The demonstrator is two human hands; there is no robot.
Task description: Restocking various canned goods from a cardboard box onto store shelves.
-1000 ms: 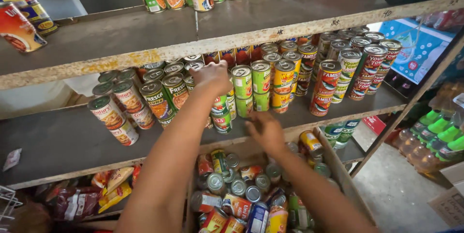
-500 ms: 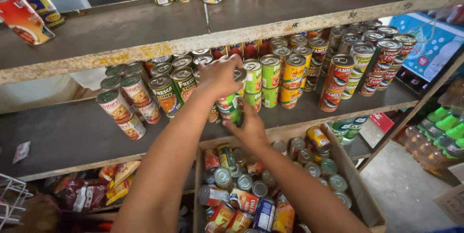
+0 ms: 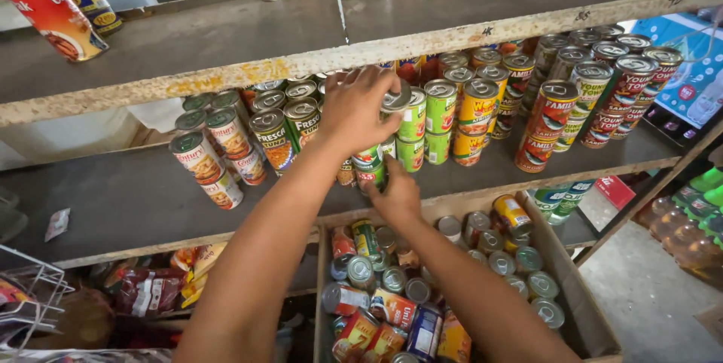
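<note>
Stacked cans (image 3: 374, 154) gripped by both hands (image 3: 360, 109), wooden crate (image 3: 572, 280) full of loose tins (image 3: 392, 280) below

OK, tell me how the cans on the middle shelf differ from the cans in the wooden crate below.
The shelf cans stand upright, stacked two high in rows; the crate cans lie jumbled, some upright, some on their sides. The shelf cans sit grouped by label colour, while the crate cans are mixed. The left hand and right hand touch shelf cans, not crate cans. Both lots are small metal tins with pull-tab lids.
</note>
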